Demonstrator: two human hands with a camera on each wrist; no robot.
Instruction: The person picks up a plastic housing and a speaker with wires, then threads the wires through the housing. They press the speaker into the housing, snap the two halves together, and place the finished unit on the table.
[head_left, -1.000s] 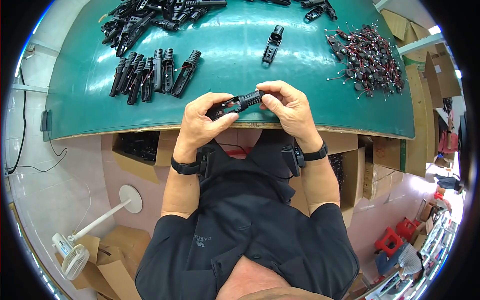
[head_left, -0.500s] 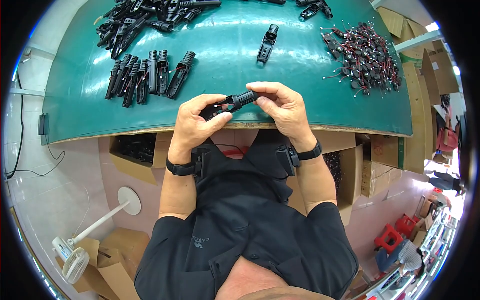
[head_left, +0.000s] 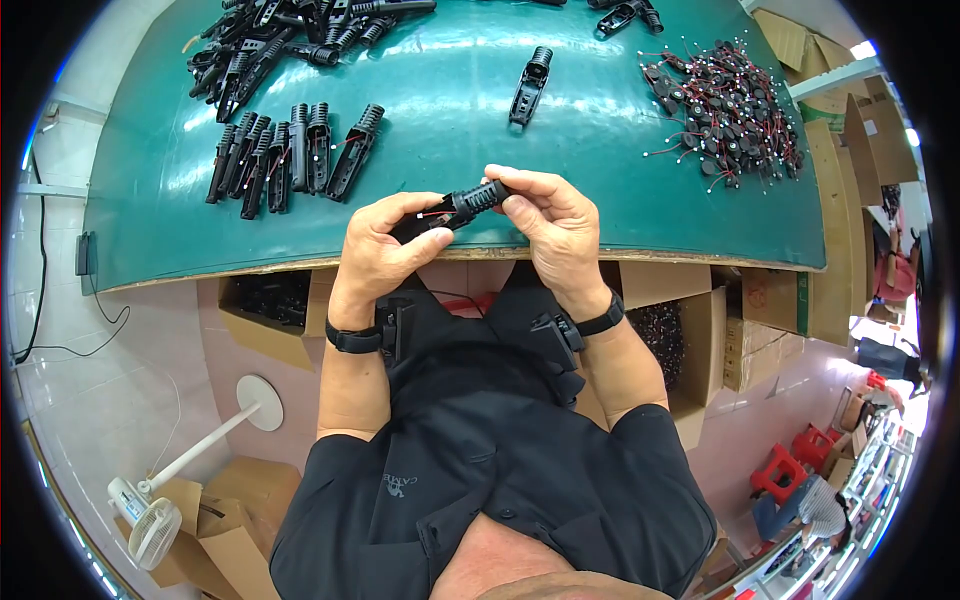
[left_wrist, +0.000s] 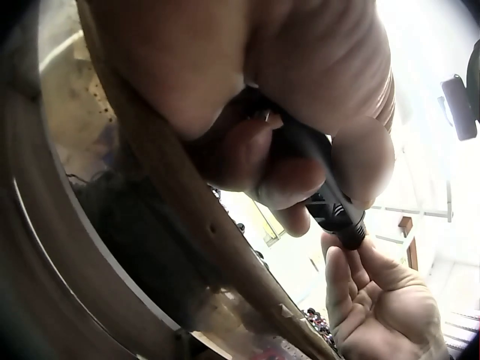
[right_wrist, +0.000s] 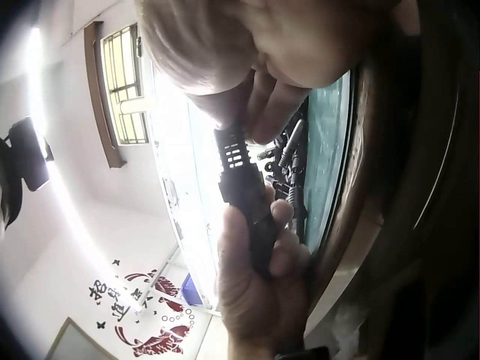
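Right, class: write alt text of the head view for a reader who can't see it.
Two hands, left and right, hold a black ribbed plastic housing over a green table bearing similar housings and a pile of small black wired discs.

I wear a black shirt [head_left: 480, 400] with short sleeves, an open collar and a small grey logo with letters on the chest, at lower centre of the frame. On both wrists I have black straps [head_left: 355, 341] with dark box-shaped devices [head_left: 396, 326].

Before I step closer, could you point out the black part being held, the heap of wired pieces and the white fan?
Held black part [head_left: 478, 199]: head view, on its ribbed end.
Heap of wired pieces [head_left: 738, 115]: head view, near its middle.
White fan [head_left: 155, 535]: head view, on its round cage.
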